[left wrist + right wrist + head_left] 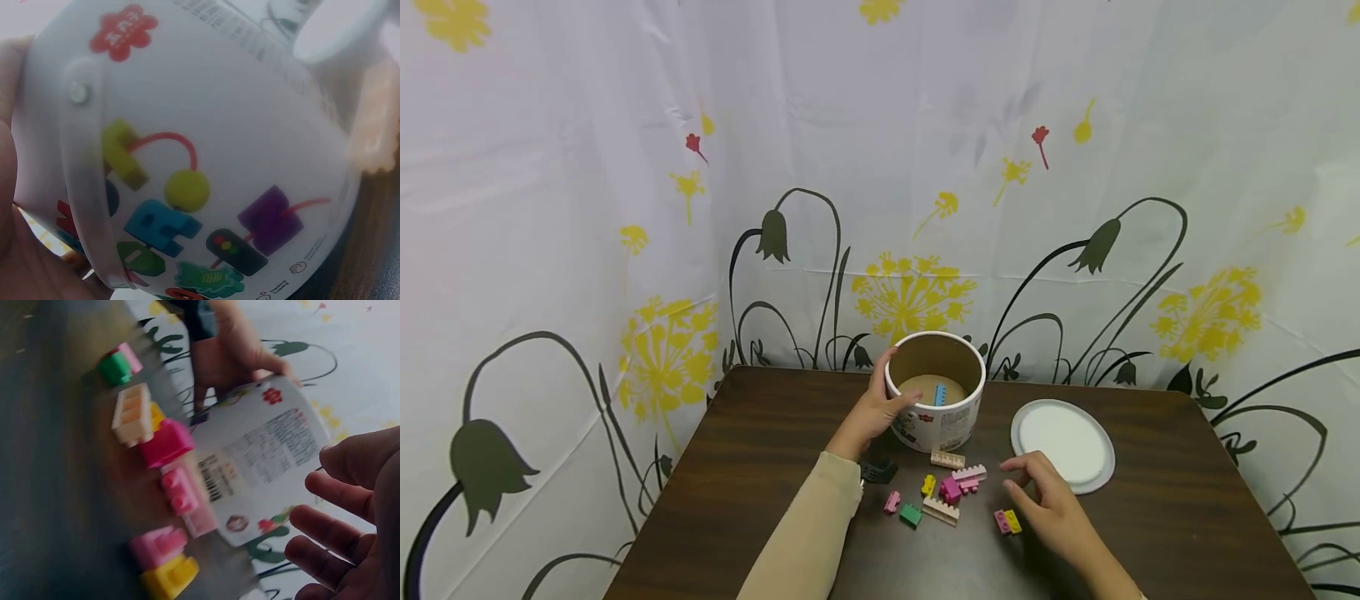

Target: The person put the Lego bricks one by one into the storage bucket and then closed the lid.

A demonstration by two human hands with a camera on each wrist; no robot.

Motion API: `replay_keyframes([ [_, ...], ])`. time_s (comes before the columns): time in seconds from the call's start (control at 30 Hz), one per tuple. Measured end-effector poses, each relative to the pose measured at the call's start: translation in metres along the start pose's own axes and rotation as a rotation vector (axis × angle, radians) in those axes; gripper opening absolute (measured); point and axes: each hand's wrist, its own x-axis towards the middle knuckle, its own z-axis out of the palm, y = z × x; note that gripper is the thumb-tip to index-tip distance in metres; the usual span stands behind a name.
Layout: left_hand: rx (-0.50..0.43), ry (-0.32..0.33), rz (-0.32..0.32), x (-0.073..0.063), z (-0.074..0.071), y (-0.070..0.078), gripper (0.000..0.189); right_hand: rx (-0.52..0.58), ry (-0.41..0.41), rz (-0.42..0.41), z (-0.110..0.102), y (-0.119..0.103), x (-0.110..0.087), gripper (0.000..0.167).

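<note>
My left hand point(871, 413) grips the near left side of a white tub point(953, 427), its thumb hooked over the rim. A blue toy brick point(940, 394) lies inside on the tub's bottom. Printed letters and a pale strap handle point(86, 169) show on the tub's side in the left wrist view. My right hand point(1051, 503) hovers with loosely bent, spread fingers, holding nothing. Nearest to it on the table are a magenta brick point(1002, 522) and a yellow brick point(1013, 522), side by side.
Before the tub lie beige bricks point(941, 511), a green brick point(910, 515), a small yellow brick point(928, 485), a magenta brick point(951, 490) and pink ones point(892, 502). A round white lid point(1063, 442) rests to the right on the dark wooden table point(700, 517). A patterned curtain point(895, 167) hangs behind.
</note>
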Motion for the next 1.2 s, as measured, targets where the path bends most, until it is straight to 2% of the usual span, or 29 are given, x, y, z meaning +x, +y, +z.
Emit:
replay_keyframes([
  [0.3, 0.003, 0.014, -0.01, 0.001, 0.001, 0.002, 0.101, 0.054, -0.072, 0.031, -0.008, 0.011, -0.033, 0.036],
  [0.43, -0.002, 0.008, -0.007, 0.0, 0.002, 0.003, 0.102, 0.132, -0.142, 0.107, -0.006, 0.022, -0.046, 0.049],
  [0.5, -0.005, 0.007, -0.006, -0.001, 0.002, 0.004, 0.102, 0.146, -0.176, 0.1, -0.004, 0.03, -0.05, 0.059],
  [0.67, -0.021, 0.01, -0.013, -0.002, 0.003, 0.004, 0.097, 0.194, -0.257, 0.01, -0.006, 0.047, -0.049, 0.072],
  [0.7, -0.023, 0.009, -0.014, -0.002, 0.004, 0.003, 0.096, 0.211, -0.277, 0.012, -0.008, 0.049, -0.048, 0.073],
  [0.8, -0.028, 0.005, -0.005, 0.0, 0.005, 0.003, 0.096, 0.261, -0.334, 0.056, -0.013, 0.053, -0.047, 0.072],
  [0.9, -0.024, 0.002, 0.006, 0.001, 0.006, 0.003, 0.098, 0.257, -0.362, 0.104, -0.015, 0.055, -0.047, 0.064],
  [1.2, -0.037, 0.013, 0.007, 0.0, 0.005, 0.0, 0.096, 0.28, -0.317, 0.213, -0.006, 0.052, -0.045, 0.063],
])
